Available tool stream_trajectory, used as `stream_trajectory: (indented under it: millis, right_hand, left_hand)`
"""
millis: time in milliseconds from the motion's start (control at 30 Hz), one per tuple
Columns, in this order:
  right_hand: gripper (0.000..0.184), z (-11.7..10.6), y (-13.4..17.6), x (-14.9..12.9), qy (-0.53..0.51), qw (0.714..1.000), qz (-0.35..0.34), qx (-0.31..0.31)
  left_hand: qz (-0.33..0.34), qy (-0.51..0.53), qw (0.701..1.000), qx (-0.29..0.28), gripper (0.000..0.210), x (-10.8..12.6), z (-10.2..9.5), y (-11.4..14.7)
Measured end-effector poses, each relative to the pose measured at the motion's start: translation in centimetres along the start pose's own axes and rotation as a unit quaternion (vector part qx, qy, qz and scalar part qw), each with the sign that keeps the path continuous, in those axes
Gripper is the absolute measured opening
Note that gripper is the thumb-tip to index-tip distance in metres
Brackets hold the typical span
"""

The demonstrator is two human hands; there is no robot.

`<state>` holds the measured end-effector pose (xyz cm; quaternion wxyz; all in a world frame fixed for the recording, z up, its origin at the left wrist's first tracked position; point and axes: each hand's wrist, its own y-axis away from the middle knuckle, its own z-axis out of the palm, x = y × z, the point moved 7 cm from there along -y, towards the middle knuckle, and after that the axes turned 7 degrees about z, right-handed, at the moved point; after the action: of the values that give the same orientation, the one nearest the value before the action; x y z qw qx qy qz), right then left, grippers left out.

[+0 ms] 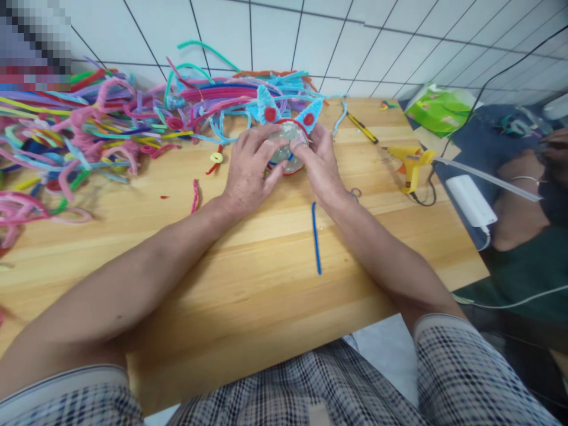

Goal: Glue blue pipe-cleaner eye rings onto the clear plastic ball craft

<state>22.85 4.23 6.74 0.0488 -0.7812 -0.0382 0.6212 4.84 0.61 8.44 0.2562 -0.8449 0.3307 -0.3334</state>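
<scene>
At the far middle of the table, both hands are around a round craft piece (280,155) with a greyish, shiny face and a red pipe-cleaner rim. Two light blue pointed ears (313,113) with red dots stand up from its top. My left hand (254,163) grips the left side, fingers bent over the face. My right hand (323,161) holds the right side, its thumb pressed on the face. A bit of dark blue shows by the fingers, partly covered. On the wood nearer me lies a blue pipe cleaner (316,239), apart from both hands.
Colourful pipe cleaners (110,130) pile up along the left and back. Right of the hands are a yellow cutter knife (361,128) and a yellow glue gun (412,164) with a cord. A white box-shaped device (471,201) and another person's arm (519,201) are beyond the table's right edge.
</scene>
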Motion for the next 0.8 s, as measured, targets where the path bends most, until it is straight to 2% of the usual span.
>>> stream_trajectory:
  millis: [100,200,267,400,500,700,800]
  right_hand:
    - [0.077,-0.2,-0.1,0.0,-0.030,0.999,0.010,0.007]
    - [0.064,-0.3,-0.1,-0.1,-0.041,0.997,0.061,-0.001]
    - [0.057,-0.5,0.2,-0.6,-0.087,0.993,0.081,0.008]
    - [0.050,-0.5,0.7,-1.6,-0.145,0.989,0.038,0.013]
    - [0.055,-0.3,0.1,-0.8,-0.137,0.990,0.007,0.012]
    - [0.065,-0.4,-1.3,1.4,-0.087,0.996,-0.008,0.012]
    - [0.070,-0.4,-1.5,1.7,-0.081,0.997,-0.018,0.000]
  left_hand:
    - [0.002,0.008,1.000,-0.005,0.042,-0.1,0.2,0.0]
    - [0.020,0.018,1.000,0.014,0.040,0.1,-0.1,-0.1]
    - [0.034,0.028,0.999,0.028,0.040,0.1,-0.3,-0.1]
    - [0.048,0.037,0.997,0.040,0.045,-0.2,-0.2,0.0]
    - [0.054,0.038,0.997,0.046,0.045,-0.6,-0.1,0.1]
    - [0.113,0.009,0.992,0.050,0.045,-0.2,0.0,0.1]
    - [0.117,0.019,0.991,0.067,0.046,0.1,-0.3,0.2]
